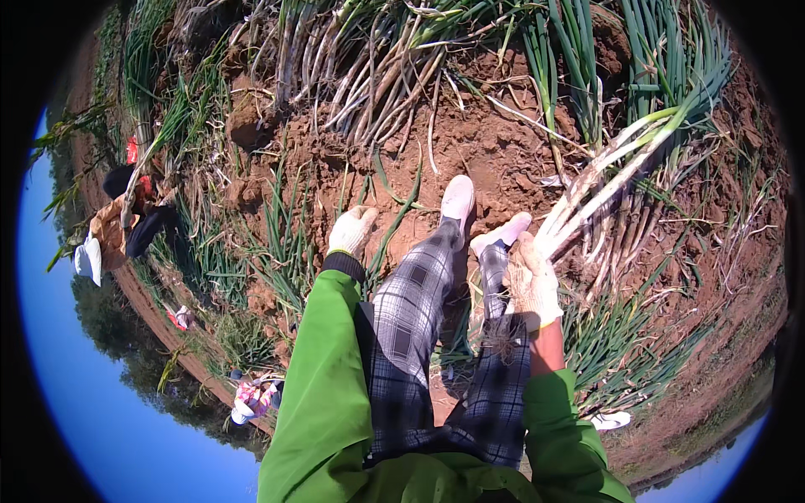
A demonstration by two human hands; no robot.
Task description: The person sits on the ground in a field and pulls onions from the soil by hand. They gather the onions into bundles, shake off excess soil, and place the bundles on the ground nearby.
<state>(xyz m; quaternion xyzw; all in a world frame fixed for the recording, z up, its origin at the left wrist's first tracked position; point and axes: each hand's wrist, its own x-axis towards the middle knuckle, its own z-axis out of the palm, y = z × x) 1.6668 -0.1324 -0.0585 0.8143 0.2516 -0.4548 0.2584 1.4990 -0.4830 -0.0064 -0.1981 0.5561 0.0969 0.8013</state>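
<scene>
My right hand point(533, 286), in a pale knit work glove, grips a few long green onions point(585, 188) by their lower white stalks. Their soil-streaked stalks slant up to the right, and the green tops lie over other onions. Fine roots point(502, 341) hang below the glove against my plaid trousers. In a matching glove, my left hand point(352, 231) is curled closed above the soil, with nothing visible in it. Green onion leaves point(286, 242) stand to its left, and a loose leaf point(397, 234) lies to its right.
Pulled green onions point(377, 82) lie heaped across the far side, with another bunch point(660, 75) at upper right. Brown soil clods point(251, 122) surround my pink shoes point(459, 198). One person point(116, 226) works at left, holding onions; another person point(253, 399) is at lower left.
</scene>
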